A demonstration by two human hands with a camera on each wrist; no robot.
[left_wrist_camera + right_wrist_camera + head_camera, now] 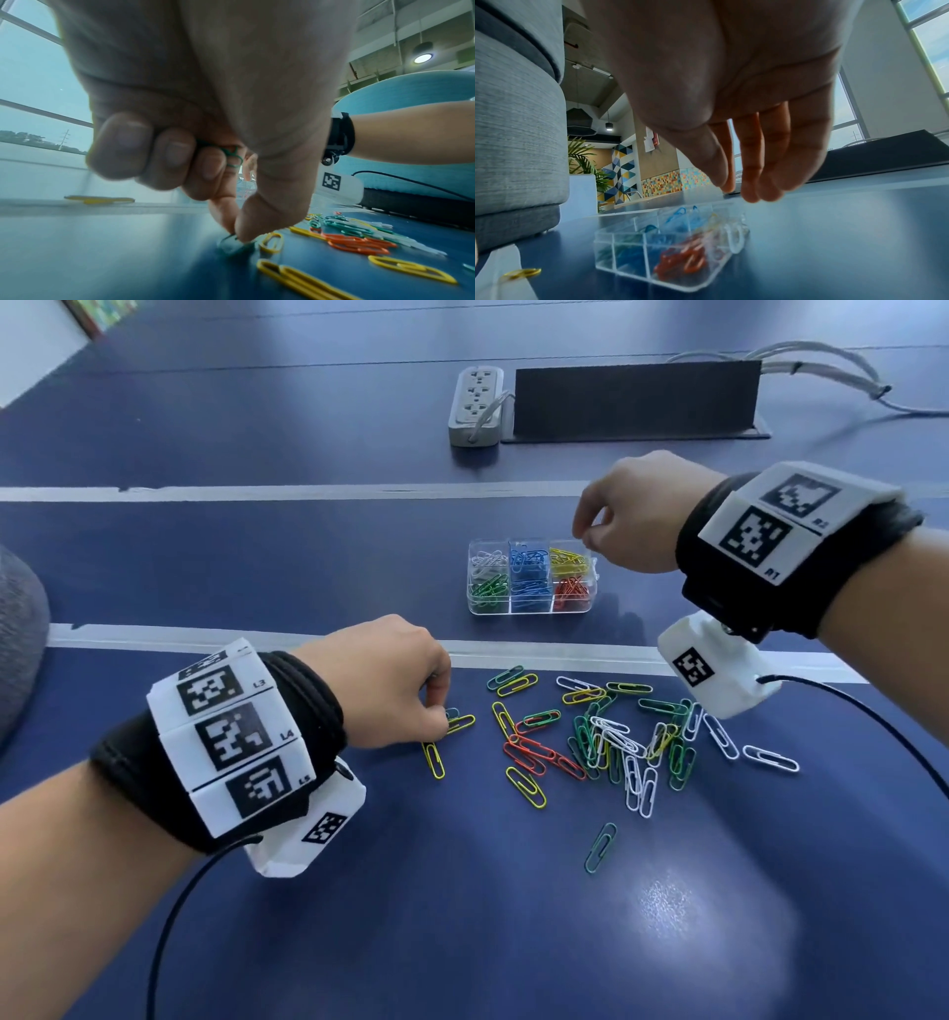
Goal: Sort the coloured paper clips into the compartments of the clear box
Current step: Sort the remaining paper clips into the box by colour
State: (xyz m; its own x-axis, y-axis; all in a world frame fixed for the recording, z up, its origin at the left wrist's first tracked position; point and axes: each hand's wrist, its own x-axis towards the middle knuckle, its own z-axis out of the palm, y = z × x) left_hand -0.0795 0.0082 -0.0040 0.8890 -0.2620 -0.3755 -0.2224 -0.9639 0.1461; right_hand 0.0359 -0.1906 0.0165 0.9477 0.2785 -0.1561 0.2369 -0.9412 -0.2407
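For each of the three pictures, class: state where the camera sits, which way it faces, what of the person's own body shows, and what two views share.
Head: worn on the head, faces forward and down at the table; both hands and forearms show.
Left wrist: under the left hand, faces along its fingers pinching a green clip; the right forearm shows.
Right wrist: under the right hand, faces the clear box.
Shared: head and right wrist both show the clear box.

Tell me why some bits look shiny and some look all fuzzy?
Head view: a bright glare patch shines on the blue table, and the paper clips look sharp. Left wrist view: the left hand is huge and soft, and the near yellow clips blur. Right wrist view: the clear box smears and the walls bend.
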